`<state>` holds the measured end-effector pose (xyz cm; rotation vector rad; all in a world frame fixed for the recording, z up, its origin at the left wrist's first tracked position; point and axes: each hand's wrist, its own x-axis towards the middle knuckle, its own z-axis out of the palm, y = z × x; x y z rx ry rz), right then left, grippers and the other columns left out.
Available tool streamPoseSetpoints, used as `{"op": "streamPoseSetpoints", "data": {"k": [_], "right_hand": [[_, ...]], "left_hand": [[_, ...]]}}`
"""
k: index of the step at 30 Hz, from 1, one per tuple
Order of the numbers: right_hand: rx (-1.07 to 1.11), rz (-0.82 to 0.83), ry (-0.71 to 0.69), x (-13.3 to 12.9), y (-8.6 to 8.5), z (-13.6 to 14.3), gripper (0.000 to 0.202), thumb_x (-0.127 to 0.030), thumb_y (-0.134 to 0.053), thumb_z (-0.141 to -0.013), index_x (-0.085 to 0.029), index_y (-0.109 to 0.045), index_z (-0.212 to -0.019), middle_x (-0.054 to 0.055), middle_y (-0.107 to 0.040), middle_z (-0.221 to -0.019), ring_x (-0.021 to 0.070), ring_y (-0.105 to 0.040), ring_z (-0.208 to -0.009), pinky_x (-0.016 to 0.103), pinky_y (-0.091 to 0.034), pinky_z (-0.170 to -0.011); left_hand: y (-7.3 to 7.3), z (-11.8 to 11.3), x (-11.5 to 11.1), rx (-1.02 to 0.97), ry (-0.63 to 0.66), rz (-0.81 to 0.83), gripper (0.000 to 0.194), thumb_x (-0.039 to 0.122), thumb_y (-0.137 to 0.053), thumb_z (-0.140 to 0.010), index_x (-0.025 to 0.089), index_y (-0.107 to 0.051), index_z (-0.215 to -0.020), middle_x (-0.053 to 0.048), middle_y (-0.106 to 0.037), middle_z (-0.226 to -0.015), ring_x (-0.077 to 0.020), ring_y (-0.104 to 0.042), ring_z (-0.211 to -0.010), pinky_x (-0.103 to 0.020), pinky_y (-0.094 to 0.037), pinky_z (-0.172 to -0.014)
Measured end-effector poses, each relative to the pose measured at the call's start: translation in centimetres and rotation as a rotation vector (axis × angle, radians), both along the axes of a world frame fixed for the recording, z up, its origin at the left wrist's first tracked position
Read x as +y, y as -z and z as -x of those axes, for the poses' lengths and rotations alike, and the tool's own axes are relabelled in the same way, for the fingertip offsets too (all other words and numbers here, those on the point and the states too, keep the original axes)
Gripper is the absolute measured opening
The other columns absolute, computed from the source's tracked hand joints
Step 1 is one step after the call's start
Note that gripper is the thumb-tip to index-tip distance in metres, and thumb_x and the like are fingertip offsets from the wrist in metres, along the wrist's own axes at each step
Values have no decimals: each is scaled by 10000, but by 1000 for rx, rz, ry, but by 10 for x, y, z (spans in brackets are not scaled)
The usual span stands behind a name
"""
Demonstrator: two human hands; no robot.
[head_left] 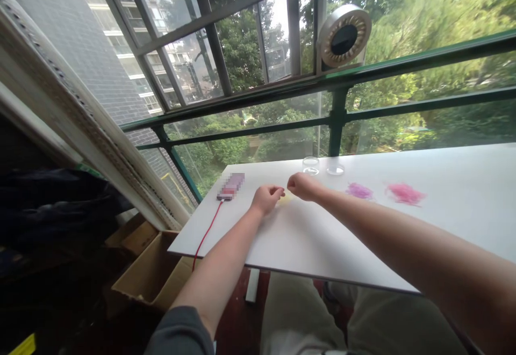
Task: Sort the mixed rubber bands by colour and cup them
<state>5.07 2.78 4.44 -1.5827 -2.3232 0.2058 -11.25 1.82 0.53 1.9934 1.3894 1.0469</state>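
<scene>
My left hand (268,198) is closed in a pinch just above the white table, its fingertips pointing right. Facing it across a small gap is my right hand (305,186), with its fingers curled shut. Whatever the fingers hold is too small to make out. Below and between them, a pale yellow tuft of fine strands (285,199) shows faintly on the table, partly hidden by the hands. To the right lie a loose purple pile of strands (359,190) and a pink pile of strands (405,194), both apart from my hands.
A clear round dish (310,165) and a shallow clear lid (335,169) stand at the back of the white table (322,253). A phone (231,186) with a red cable (208,230) lies at left. A round fan (345,37) sits by the railing; a cardboard box (151,274) stands below.
</scene>
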Motion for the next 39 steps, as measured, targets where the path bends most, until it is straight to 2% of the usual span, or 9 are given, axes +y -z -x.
{"op": "streamPoseSetpoints", "data": {"k": [4,7,10,15,20,24,29,34,39], "right_hand": [[-26,7,-55,6,7,1,191,-143,-544,-736,-167,-706,-836,61,-704,-825,172,-616,-739,226,-404,-620],[-39,19,-97,7,11,1,355,-135,-584,-716,-202,-637,-1060,29,-697,-841,162,-608,-749,222,-403,-625],[-14,27,-111,5,8,0,487,-212,-611,-744,-207,-520,-1223,29,-697,-887,167,-608,-782,231,-411,-648],[76,29,-129,5,-13,-6,388,-236,-442,-880,-182,-492,-1260,63,-696,-1010,191,-600,-937,262,-416,-756],[60,-35,-108,-5,-37,-52,289,-154,-461,-844,-195,-614,-1086,38,-689,-1007,148,-607,-846,236,-415,-719],[-143,200,-43,-33,-43,-115,165,-192,-550,-772,-159,-678,-873,32,-689,-796,134,-602,-674,230,-407,-617],[-262,531,21,-79,-20,-176,245,-281,-638,-693,-147,-675,-894,35,-673,-749,139,-590,-619,226,-397,-550],[-74,327,-20,-105,11,-178,381,-225,-611,-699,-215,-639,-1079,4,-658,-806,105,-542,-606,201,-367,-545],[15,108,-52,-103,31,-165,163,-164,-543,-725,-164,-680,-813,25,-643,-762,115,-515,-635,206,-357,-579]], "left_hand": [[3,6,4,13,-100,-80,213,221,-495,-811,162,-670,-916,-51,-718,-864,-153,-649,-812,-265,-496,-777],[8,12,6,38,-141,-112,217,184,-480,-811,167,-650,-945,-50,-703,-903,-154,-633,-817,-283,-490,-802],[13,16,5,79,-116,-135,229,185,-476,-817,170,-635,-981,-57,-680,-977,-160,-613,-857,-297,-479,-837],[16,11,0,188,2,-178,277,247,-460,-850,153,-613,-1060,-90,-627,-1090,-198,-559,-1027,-353,-408,-971],[15,-3,-4,438,179,-282,538,420,-589,-777,174,-504,-1248,-126,-492,-1301,-249,-430,-1226,-402,-308,-1064],[9,-23,-5,454,217,-416,426,375,-604,-759,185,-585,-1139,-112,-507,-1270,-247,-450,-1196,-400,-294,-1063],[-3,-67,-26,395,384,-423,298,352,-555,-788,204,-633,-1035,-62,-593,-1081,-202,-564,-984,-341,-399,-952],[-5,-115,-57,477,571,-234,405,434,-635,-710,233,-651,-1061,-51,-587,-1028,-158,-594,-771,-269,-465,-771],[1,-130,-65,500,527,-233,226,371,-581,-763,237,-704,-896,-37,-610,-909,-142,-581,-704,-255,-457,-710]]}}
